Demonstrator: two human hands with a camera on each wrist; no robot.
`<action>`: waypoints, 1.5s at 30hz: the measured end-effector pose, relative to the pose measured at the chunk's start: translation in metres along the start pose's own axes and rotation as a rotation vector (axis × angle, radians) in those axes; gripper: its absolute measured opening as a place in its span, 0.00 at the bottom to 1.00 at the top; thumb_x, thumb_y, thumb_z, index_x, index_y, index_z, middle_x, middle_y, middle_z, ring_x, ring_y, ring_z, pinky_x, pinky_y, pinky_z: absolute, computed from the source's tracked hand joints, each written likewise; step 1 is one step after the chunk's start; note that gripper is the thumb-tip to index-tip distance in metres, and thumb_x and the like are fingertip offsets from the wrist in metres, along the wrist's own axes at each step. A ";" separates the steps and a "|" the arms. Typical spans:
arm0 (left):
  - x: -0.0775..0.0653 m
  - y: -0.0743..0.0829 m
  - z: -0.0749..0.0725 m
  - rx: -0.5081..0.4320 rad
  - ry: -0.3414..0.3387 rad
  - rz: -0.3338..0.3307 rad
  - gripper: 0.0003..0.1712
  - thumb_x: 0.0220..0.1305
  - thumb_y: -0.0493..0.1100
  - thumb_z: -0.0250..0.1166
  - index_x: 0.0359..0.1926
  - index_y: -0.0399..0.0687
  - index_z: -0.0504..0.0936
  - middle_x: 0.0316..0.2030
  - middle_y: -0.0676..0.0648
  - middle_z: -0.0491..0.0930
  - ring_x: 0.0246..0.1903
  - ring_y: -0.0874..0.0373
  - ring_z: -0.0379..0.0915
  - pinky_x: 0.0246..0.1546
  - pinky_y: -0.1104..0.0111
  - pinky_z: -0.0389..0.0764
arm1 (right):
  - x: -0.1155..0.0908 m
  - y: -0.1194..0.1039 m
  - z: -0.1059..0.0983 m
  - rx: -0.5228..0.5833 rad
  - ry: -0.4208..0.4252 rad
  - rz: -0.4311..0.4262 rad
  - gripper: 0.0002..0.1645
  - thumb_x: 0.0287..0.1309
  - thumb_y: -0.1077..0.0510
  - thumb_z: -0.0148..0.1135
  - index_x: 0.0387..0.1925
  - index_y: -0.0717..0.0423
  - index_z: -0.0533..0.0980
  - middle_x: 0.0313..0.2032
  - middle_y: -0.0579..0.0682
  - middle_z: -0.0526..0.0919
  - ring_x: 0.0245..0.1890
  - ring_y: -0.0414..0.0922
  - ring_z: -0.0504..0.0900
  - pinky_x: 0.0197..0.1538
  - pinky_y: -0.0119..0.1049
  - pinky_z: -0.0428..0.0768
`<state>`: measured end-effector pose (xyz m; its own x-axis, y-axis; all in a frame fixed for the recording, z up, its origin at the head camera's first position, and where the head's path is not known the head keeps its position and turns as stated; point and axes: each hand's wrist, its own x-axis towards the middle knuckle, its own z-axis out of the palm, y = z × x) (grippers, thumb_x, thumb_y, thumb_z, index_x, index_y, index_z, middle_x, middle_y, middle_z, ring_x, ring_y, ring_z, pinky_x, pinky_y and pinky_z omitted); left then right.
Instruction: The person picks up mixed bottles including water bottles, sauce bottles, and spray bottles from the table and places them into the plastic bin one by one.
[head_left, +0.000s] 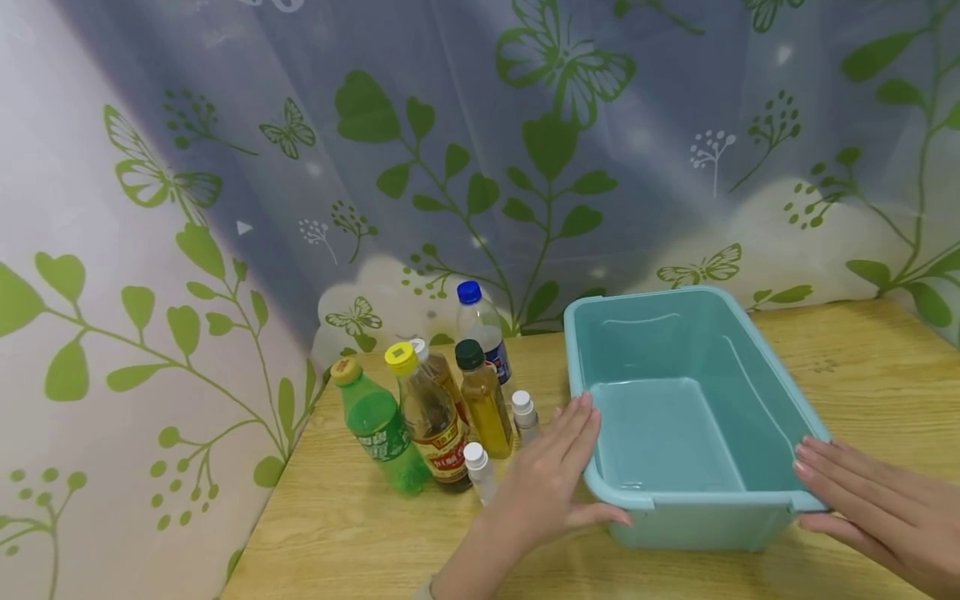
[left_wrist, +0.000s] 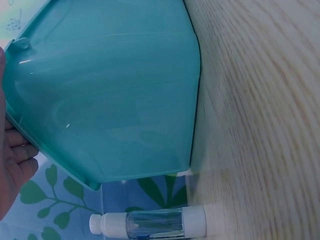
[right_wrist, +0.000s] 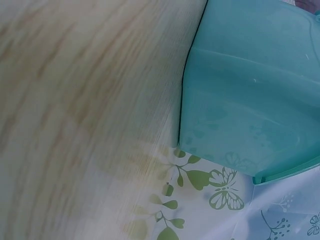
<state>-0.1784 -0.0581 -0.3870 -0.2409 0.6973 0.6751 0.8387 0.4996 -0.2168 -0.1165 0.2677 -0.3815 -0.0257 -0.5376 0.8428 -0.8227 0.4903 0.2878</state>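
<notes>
**Two hands flank one teal bin**

One teal bin on the wooden table. Left of the bin: seven bottles, namely five tall and two small white-capped. Left hand: fingers straight and together, flat against the bin's left wall, thumb under the near rim. Right hand: fingers straight, slightly apart, touching the bin's near right corner

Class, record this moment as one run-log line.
left hand: flat on left side of empty teal plastic tub | right hand: flat on right corner | bottles: standing left on wooden table
</notes>
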 end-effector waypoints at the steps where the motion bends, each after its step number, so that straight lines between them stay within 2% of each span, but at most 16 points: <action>1: 0.000 0.000 0.000 -0.001 -0.003 0.000 0.68 0.29 0.72 0.74 0.62 0.27 0.66 0.63 0.32 0.64 0.66 0.46 0.60 0.64 0.63 0.64 | 0.000 0.000 0.000 0.004 0.006 0.000 0.28 0.67 0.49 0.52 0.48 0.73 0.78 0.47 0.66 0.81 0.57 0.51 0.76 0.65 0.33 0.65; 13: 0.000 0.000 -0.004 -0.007 -0.044 0.002 0.67 0.31 0.72 0.73 0.63 0.27 0.65 0.64 0.32 0.62 0.67 0.46 0.57 0.65 0.63 0.62 | -0.016 0.002 0.000 0.012 -0.001 0.018 0.28 0.66 0.48 0.52 0.47 0.72 0.79 0.45 0.67 0.82 0.54 0.53 0.79 0.65 0.34 0.66; 16: 0.000 0.000 -0.005 -0.020 -0.090 -0.018 0.68 0.33 0.71 0.73 0.65 0.27 0.62 0.66 0.32 0.58 0.69 0.46 0.54 0.66 0.63 0.60 | -0.016 0.002 0.001 0.001 0.013 0.017 0.28 0.66 0.48 0.53 0.47 0.72 0.79 0.45 0.66 0.82 0.54 0.52 0.79 0.65 0.34 0.66; 22: -0.002 0.000 -0.013 -0.100 -0.228 -0.111 0.66 0.42 0.67 0.71 0.70 0.32 0.52 0.71 0.35 0.46 0.72 0.49 0.43 0.69 0.63 0.53 | -0.015 0.003 0.002 -0.001 0.028 0.002 0.28 0.65 0.47 0.54 0.47 0.71 0.79 0.45 0.66 0.83 0.54 0.52 0.79 0.65 0.34 0.66; 27: 0.000 -0.004 -0.019 -0.094 -0.248 -0.123 0.66 0.43 0.68 0.71 0.72 0.36 0.50 0.72 0.35 0.46 0.73 0.48 0.40 0.70 0.61 0.52 | -0.016 0.004 0.002 0.002 0.033 -0.001 0.29 0.65 0.46 0.54 0.46 0.71 0.80 0.44 0.65 0.83 0.53 0.52 0.80 0.65 0.33 0.67; 30: 0.001 -0.008 -0.024 -0.049 -0.273 -0.119 0.65 0.44 0.70 0.69 0.72 0.38 0.50 0.71 0.34 0.48 0.73 0.48 0.38 0.69 0.59 0.54 | -0.016 0.004 0.001 0.000 0.024 -0.003 0.29 0.65 0.47 0.54 0.47 0.71 0.79 0.45 0.65 0.83 0.53 0.52 0.80 0.65 0.33 0.66; 34: 0.003 -0.017 -0.033 -0.001 -0.314 -0.105 0.63 0.47 0.71 0.66 0.73 0.39 0.50 0.72 0.35 0.47 0.73 0.49 0.36 0.69 0.57 0.53 | -0.015 0.004 -0.001 0.000 -0.010 0.006 0.29 0.66 0.46 0.53 0.47 0.71 0.79 0.45 0.65 0.83 0.54 0.51 0.79 0.65 0.32 0.66; 39: 0.003 -0.031 -0.043 0.046 -0.302 -0.064 0.63 0.48 0.71 0.66 0.73 0.37 0.50 0.73 0.37 0.42 0.73 0.48 0.38 0.70 0.57 0.50 | -0.012 0.004 -0.003 -0.010 -0.054 0.027 0.30 0.65 0.45 0.52 0.48 0.70 0.79 0.46 0.63 0.83 0.55 0.49 0.79 0.66 0.31 0.65; 45: 0.005 -0.049 -0.053 0.056 -0.308 -0.043 0.59 0.54 0.71 0.61 0.73 0.40 0.48 0.73 0.39 0.45 0.73 0.49 0.40 0.71 0.57 0.47 | -0.009 0.003 -0.007 -0.028 -0.096 0.035 0.30 0.66 0.45 0.51 0.49 0.68 0.79 0.47 0.62 0.83 0.56 0.47 0.78 0.66 0.30 0.63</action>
<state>-0.1944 -0.1065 -0.3359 -0.4191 0.7939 0.4405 0.7985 0.5532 -0.2373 -0.1147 0.2783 -0.3852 -0.1093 -0.5827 0.8053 -0.8044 0.5278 0.2727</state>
